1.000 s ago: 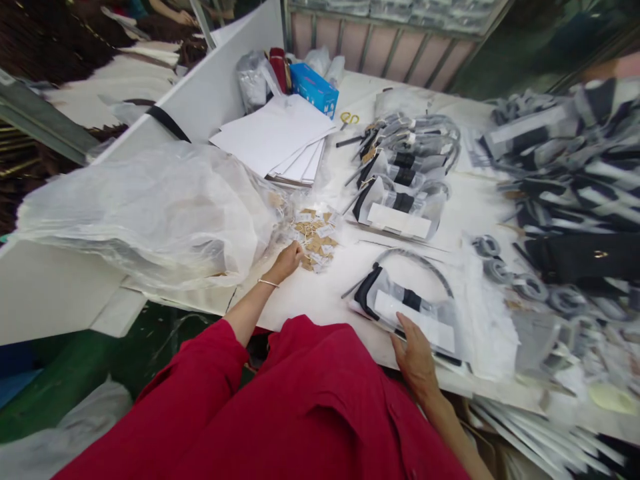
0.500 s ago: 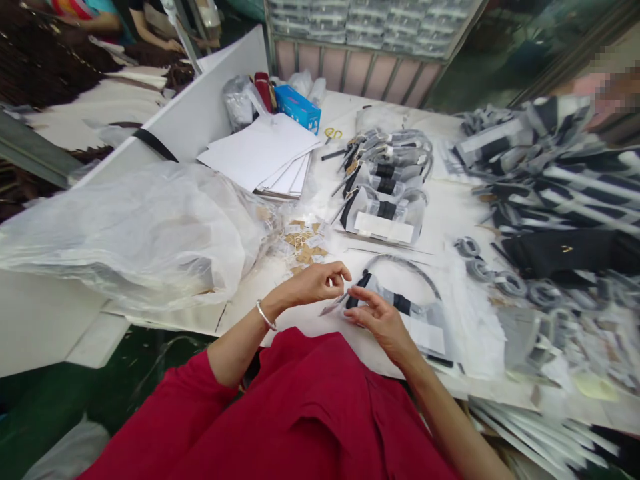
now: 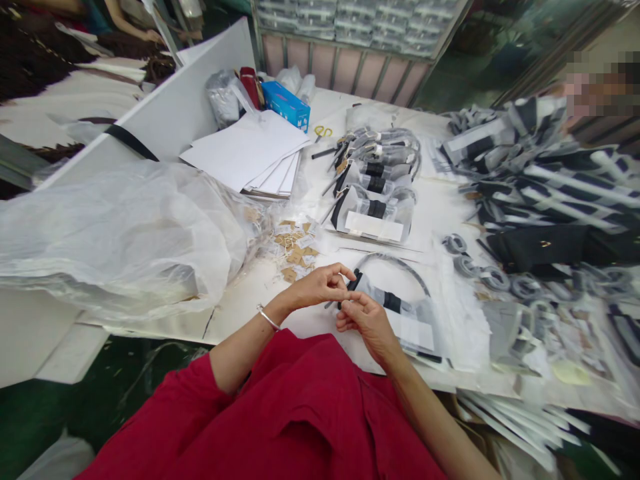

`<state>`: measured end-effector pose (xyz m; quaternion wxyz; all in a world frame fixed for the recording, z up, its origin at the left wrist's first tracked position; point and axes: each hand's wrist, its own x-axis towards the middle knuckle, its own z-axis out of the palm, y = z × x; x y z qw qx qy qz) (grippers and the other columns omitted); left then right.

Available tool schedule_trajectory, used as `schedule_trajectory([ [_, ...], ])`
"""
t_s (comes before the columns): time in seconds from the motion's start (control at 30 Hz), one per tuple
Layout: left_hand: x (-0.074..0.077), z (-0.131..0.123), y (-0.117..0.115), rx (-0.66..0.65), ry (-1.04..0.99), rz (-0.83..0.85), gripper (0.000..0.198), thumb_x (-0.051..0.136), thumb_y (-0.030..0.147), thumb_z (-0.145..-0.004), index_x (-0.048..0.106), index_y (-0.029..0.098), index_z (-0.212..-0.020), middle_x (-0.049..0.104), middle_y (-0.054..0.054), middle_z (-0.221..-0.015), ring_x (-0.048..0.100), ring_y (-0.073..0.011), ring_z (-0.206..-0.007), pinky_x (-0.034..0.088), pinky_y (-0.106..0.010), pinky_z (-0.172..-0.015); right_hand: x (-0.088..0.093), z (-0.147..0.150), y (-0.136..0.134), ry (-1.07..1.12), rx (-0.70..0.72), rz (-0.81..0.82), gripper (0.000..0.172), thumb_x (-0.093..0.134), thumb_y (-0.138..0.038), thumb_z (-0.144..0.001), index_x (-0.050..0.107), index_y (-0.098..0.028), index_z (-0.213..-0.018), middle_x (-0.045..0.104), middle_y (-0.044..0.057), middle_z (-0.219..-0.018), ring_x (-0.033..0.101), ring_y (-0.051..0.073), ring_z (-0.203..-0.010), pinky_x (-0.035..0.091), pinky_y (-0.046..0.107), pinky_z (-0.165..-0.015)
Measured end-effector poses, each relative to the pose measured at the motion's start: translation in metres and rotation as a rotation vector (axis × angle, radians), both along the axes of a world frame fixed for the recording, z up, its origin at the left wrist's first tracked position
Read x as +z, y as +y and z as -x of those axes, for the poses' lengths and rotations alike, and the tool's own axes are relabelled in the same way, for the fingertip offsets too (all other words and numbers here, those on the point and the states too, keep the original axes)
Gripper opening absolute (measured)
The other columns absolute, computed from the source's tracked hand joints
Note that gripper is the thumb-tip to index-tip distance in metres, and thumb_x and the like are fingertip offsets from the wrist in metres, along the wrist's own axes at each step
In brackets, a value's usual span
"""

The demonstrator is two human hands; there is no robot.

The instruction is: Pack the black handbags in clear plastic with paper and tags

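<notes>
My left hand (image 3: pixel 323 287), a silver bangle (image 3: pixel 269 317) on its wrist, is closed in a pinch at the left end of a wrapped black handbag (image 3: pixel 393 302). Against its fingertips, my right hand (image 3: pixel 369 325) is closed too, thumb and fingers together. Whatever lies between the fingers is too small to make out. The handbag lies on the table with its grey-wrapped handle (image 3: pixel 407 265) arched away from me and a white sheet (image 3: pixel 415 331) along its near side. Left of it are several brown paper tags (image 3: pixel 296 255) with white strings.
More wrapped bags (image 3: pixel 375 217) stand in a row behind. A large clear plastic bag (image 3: pixel 125 233) covers the left side. White sheets (image 3: pixel 245 150), a blue box (image 3: pixel 286 105) and yellow-handled scissors (image 3: pixel 323 131) lie farther back. Wrapped black bags (image 3: pixel 550 180) pile up at right.
My hands have come together, and the right fingers have closed from a loose, spread pose into a pinch. The whole view has shifted slightly, with the table's things appearing farther left.
</notes>
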<state>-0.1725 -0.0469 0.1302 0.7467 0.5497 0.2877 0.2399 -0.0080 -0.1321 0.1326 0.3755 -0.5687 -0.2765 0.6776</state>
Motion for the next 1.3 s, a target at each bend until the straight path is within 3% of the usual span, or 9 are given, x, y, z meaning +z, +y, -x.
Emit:
schedule_trajectory([
  [0.27,-0.005,-0.007,0.003,-0.006,0.002,0.024,0.052,0.075,0.037,-0.074,0.054,0.015,-0.117,0.063,0.002,-0.073,0.054,-0.0112,-0.064,0.041,-0.024,-0.064,-0.005,0.0,0.002,-0.038,-0.013,-0.014,0.04,0.085,-0.049,-0.059,0.066,-0.018,-0.074,0.061,-0.002,-0.059,0.056,0.012,-0.052,0.046,0.023,-0.045],
  [0.37,-0.009,-0.006,0.0,0.049,-0.051,0.008,0.055,0.068,0.046,-0.082,0.051,0.017,-0.126,0.066,-0.006,-0.101,0.06,-0.0155,-0.087,0.044,-0.026,-0.076,-0.005,-0.001,0.003,0.002,-0.04,-0.01,0.037,0.083,-0.05,-0.063,0.065,-0.018,-0.072,0.061,-0.002,-0.062,0.055,0.012,-0.053,0.045,0.023,-0.045],
  [0.43,-0.014,-0.005,-0.005,-0.019,-0.033,0.009,0.052,0.056,0.051,-0.089,0.051,0.018,-0.129,0.065,-0.009,-0.113,0.059,-0.017,-0.097,0.044,-0.028,-0.082,-0.004,-0.003,0.004,0.018,-0.072,-0.009,0.036,0.081,-0.05,-0.066,0.065,-0.019,-0.073,0.063,-0.001,-0.065,0.055,0.012,-0.054,0.044,0.024,-0.046],
  [0.6,-0.041,-0.002,-0.019,-0.23,0.082,0.083,0.049,0.069,0.051,-0.081,0.061,0.016,-0.114,0.067,-0.002,-0.082,0.057,-0.0135,-0.073,0.042,-0.025,-0.069,-0.009,-0.017,0.004,-0.056,-0.158,-0.04,0.026,0.077,-0.043,-0.072,0.065,-0.02,-0.066,0.059,-0.002,-0.061,0.049,0.01,-0.054,0.038,0.022,-0.046],
  [0.8,-0.066,-0.016,-0.028,-0.159,-0.016,0.208,0.046,0.064,0.06,-0.081,0.064,0.015,-0.09,0.065,-0.001,-0.073,0.055,-0.0126,-0.068,0.04,-0.024,-0.069,-0.018,-0.025,0.004,0.159,-0.339,-0.02,0.021,0.076,-0.043,-0.072,0.069,-0.023,-0.076,0.072,0.005,-0.101,0.063,0.024,-0.104,0.051,0.038,-0.087],
  [0.93,-0.07,-0.03,-0.027,-0.159,-0.046,0.247,0.048,0.067,0.061,-0.078,0.064,0.014,-0.087,0.066,-0.002,-0.073,0.054,-0.012,-0.064,0.04,-0.024,-0.066,-0.028,-0.026,0.008,0.211,-0.393,0.012,0.024,0.076,-0.042,-0.075,0.067,-0.027,-0.092,0.069,0.0,-0.084,0.066,0.019,-0.085,0.053,0.034,-0.075],
  [1.03,-0.082,-0.04,-0.017,-0.091,-0.013,0.219,0.044,0.06,0.057,-0.084,0.065,0.014,-0.091,0.07,-0.005,-0.086,0.061,-0.014,-0.075,0.045,-0.025,-0.072,-0.038,-0.036,0.019,0.137,-0.431,-0.003,0.028,0.08,-0.038,-0.071,0.066,-0.025,-0.092,0.062,-0.004,-0.071,0.059,0.013,-0.066,0.052,0.03,-0.067],
  [1.13,-0.103,-0.049,0.007,0.109,0.201,0.095,0.032,0.047,0.043,-0.092,0.063,0.015,-0.097,0.07,-0.006,-0.096,0.064,-0.0165,-0.088,0.049,-0.026,-0.079,-0.05,-0.054,0.04,0.061,-0.432,0.009,0.033,0.081,-0.038,-0.068,0.065,-0.023,-0.092,0.055,-0.007,-0.063,0.048,0.009,-0.052,0.049,0.028,-0.058],
  [1.3,-0.144,-0.076,0.058,0.19,0.606,-0.044,0.025,0.046,0.019,-0.085,0.064,0.017,-0.101,0.07,-0.008,-0.103,0.064,-0.0216,-0.099,0.048,-0.031,-0.089,-0.079,-0.09,0.087,-0.121,-0.222,0.185,0.041,0.082,-0.038,-0.059,0.063,-0.021,-0.09,0.059,-0.006,-0.06,0.038,0.007,-0.041,0.03,0.022,-0.039],
])
